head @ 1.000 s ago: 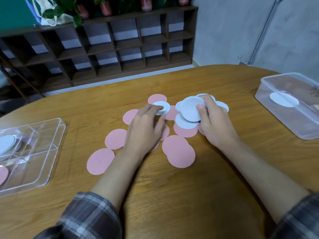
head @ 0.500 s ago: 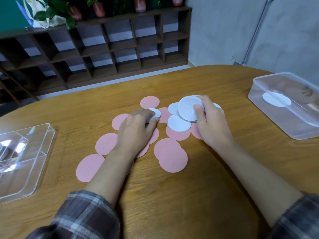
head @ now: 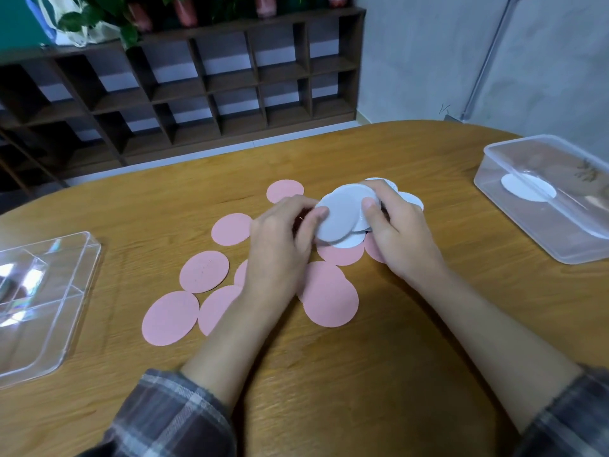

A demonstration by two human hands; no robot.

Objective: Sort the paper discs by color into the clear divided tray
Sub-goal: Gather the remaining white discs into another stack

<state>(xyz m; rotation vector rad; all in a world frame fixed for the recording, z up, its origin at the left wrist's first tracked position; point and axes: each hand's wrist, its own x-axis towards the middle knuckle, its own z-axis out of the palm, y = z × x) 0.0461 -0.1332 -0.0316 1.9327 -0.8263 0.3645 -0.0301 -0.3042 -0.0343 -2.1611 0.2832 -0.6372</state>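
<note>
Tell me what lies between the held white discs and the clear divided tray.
In the head view: beside the white discs, the left hand, then loose pink discs lying flat, then bare table up to the divided tray.

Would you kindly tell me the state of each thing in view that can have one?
left hand, pinching the white discs' edge
right hand, gripping the white discs opposite
white discs, stacked, held tilted between both hands
pink discs, lying flat, loose on the table
clear divided tray, uncovered; contents unclear through glare
plastic box, appears lidded; a white disc in or on it
</note>
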